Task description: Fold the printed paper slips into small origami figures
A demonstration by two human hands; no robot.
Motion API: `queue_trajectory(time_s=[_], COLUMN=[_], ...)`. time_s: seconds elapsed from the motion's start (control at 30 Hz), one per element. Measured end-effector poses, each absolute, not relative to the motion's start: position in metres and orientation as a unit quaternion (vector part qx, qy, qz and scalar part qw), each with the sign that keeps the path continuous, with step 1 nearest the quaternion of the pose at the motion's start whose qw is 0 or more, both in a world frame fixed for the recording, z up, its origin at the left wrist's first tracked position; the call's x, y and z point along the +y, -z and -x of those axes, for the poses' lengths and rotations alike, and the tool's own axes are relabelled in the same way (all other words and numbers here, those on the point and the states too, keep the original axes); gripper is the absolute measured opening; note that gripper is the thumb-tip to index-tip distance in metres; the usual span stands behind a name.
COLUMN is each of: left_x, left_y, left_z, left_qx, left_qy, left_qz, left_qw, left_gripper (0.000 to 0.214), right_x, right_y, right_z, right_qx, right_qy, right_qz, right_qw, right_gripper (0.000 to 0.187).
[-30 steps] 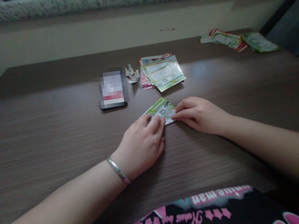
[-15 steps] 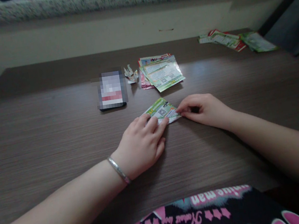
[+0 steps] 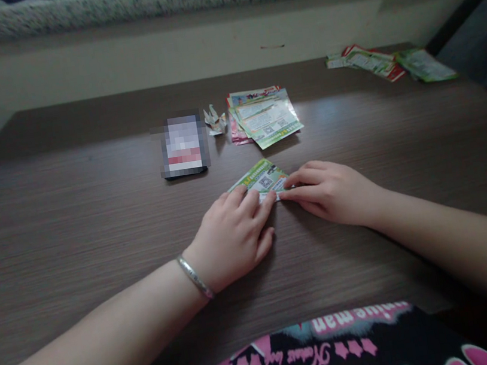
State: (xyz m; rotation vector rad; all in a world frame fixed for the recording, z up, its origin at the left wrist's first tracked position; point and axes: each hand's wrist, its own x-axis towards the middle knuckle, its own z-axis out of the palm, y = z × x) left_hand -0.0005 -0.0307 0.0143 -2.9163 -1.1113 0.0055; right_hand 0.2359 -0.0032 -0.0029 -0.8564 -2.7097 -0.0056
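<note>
Green-and-white printed paper (image 3: 265,182) lies on the brown wood-grain counter (image 3: 96,227), near stacked glossy multicoloured leaflets (image 3: 267,120). The left hand (image 3: 235,238), fingers slightly apart, rests on the paper's near side; the right hand (image 3: 330,191) touches its right corner, whether pinching I cannot tell.

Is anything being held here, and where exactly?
Not gripped, apparently: the left hand presses the green paper's near side; the right hand touches its right corner.

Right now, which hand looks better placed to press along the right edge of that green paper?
Probably the right hand: it touches the right edge of the green paper, while the left hand lies across its near left part, seemingly steadying it.
</note>
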Motion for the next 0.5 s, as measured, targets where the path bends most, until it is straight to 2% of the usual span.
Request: queue_trajectory(time_s=[0.5], left_x=[-0.0317], left_y=[-0.0176], left_z=[0.0006], left_qx=[-0.353], left_qy=[-0.019], left_qz=[0.936], left_qw=[0.009], left_gripper=[0.047], right_x=[-0.0037], right_y=[-0.0007], right_z=[-0.238], right_qx=[-0.939], right_qy=[0.011], right_qz=[0.316], right_qw=[0.133], right_gripper=[0.03])
